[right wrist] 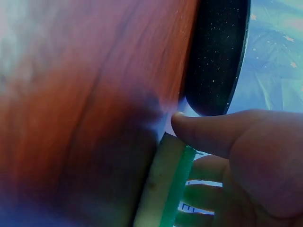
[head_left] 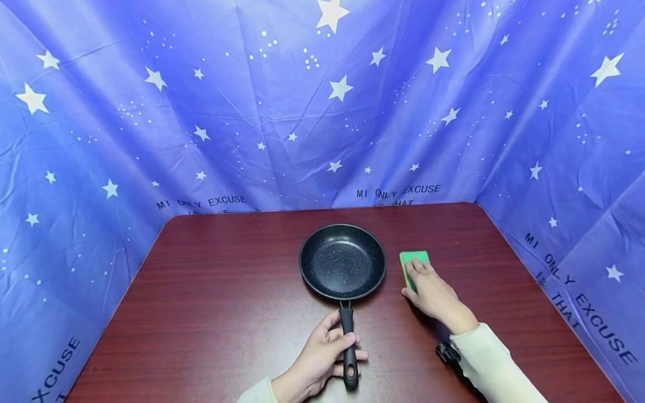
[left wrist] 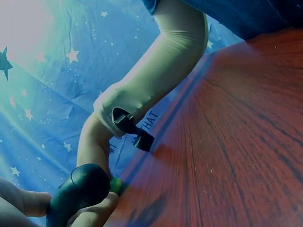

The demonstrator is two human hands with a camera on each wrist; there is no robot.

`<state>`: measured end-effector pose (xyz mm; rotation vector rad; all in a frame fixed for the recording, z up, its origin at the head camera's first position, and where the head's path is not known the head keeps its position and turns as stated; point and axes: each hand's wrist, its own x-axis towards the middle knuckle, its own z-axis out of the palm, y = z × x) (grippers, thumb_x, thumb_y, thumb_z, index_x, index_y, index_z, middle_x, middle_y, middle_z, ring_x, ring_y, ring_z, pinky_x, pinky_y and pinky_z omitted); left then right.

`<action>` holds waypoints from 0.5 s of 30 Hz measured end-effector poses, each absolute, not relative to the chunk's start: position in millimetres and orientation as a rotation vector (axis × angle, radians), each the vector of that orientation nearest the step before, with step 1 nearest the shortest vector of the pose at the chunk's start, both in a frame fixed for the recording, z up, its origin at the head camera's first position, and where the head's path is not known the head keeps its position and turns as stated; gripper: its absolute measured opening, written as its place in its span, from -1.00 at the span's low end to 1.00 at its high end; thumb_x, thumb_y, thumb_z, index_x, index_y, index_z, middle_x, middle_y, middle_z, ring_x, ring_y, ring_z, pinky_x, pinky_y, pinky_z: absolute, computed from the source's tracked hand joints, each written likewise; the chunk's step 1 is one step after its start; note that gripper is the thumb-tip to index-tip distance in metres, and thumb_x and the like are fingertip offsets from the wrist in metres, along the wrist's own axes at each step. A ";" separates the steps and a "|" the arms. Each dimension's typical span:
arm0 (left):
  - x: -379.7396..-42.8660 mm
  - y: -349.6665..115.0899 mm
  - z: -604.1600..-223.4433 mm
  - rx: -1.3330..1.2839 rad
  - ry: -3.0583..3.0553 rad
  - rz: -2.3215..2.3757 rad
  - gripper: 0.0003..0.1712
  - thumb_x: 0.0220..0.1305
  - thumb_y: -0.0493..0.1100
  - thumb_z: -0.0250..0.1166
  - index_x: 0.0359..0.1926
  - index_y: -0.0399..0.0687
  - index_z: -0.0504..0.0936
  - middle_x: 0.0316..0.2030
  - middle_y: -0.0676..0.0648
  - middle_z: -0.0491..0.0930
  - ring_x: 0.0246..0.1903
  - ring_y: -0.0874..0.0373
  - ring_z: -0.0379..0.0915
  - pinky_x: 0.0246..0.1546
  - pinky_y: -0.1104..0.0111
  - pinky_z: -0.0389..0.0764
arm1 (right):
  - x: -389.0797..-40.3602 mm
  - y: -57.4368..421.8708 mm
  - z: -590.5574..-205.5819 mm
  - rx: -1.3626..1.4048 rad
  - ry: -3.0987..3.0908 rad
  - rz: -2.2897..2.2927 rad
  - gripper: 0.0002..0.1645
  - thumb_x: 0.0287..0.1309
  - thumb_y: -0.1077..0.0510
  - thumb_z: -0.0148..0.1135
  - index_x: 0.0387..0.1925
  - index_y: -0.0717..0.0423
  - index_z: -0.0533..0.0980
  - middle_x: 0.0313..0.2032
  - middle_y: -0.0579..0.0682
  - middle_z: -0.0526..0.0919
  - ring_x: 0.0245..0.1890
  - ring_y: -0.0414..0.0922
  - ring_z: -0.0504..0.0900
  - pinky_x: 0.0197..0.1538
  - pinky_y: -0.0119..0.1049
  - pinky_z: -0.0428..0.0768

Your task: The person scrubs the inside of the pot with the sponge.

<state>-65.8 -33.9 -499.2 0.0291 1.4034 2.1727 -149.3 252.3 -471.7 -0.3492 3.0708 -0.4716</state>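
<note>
A black speckled frying pan (head_left: 342,266) is near the middle of the table in the head view, its handle toward me. My left hand (head_left: 319,350) holds that handle (head_left: 347,341), thumb over the top and fingers passing beneath. In the left wrist view the rounded handle end (left wrist: 90,184) shows between thumb and fingers. To the right of the pan lies a sponge (head_left: 414,256), green on top and pale below. My right hand (head_left: 434,291) rests its fingers on the green face. In the right wrist view the thumb (right wrist: 203,130) extends beside the sponge's near end.
The dark red wooden table (head_left: 211,302) has rounded far corners. A blue curtain (head_left: 282,112) with white stars and printed words hangs around its back and sides. On the right wrist sits a small black camera mount (head_left: 447,352), low over the table.
</note>
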 end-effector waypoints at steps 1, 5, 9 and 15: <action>-66.3 -34.7 -499.6 0.035 1.403 2.174 -0.20 0.53 -0.26 0.24 0.63 -0.12 0.07 -0.11 -0.15 0.65 -0.21 -0.06 0.80 -0.44 0.23 0.81 | -149.1 251.4 -472.6 -0.359 3.067 -0.479 -0.21 0.34 0.15 0.39 0.40 0.55 0.34 0.43 0.57 0.27 0.42 0.57 0.24 0.35 0.43 0.39; -69.3 -38.9 -499.7 0.046 1.396 2.152 -0.21 0.56 -0.19 0.23 0.63 -0.11 0.07 -0.08 -0.16 0.67 -0.18 -0.03 0.79 -0.42 0.25 0.80 | -147.8 249.0 -474.8 -0.382 3.035 -0.506 -0.19 0.43 0.16 0.29 0.47 0.56 0.22 0.47 0.59 0.17 0.46 0.60 0.13 0.32 0.53 0.35; -73.5 -51.0 -497.0 0.053 1.439 2.098 -0.15 0.59 -0.11 0.18 0.65 -0.22 -0.06 0.02 -0.24 0.60 -0.14 -0.09 0.75 -0.27 0.10 0.82 | -145.2 252.5 -473.4 -0.368 3.003 -0.576 -0.12 0.44 0.09 0.29 0.53 0.50 0.16 0.52 0.55 0.08 0.50 0.59 0.03 0.29 0.62 0.27; -96.1 -104.7 -473.4 0.282 1.917 1.829 -0.21 0.59 -0.12 0.19 0.60 -0.36 0.05 0.06 -0.32 0.56 -0.06 -0.25 0.70 -0.24 -0.02 0.82 | -150.9 277.8 -450.6 -0.398 3.032 -0.638 -0.15 0.46 -0.03 0.28 0.51 0.44 0.26 0.49 0.54 0.18 0.46 0.58 0.14 0.37 0.58 0.22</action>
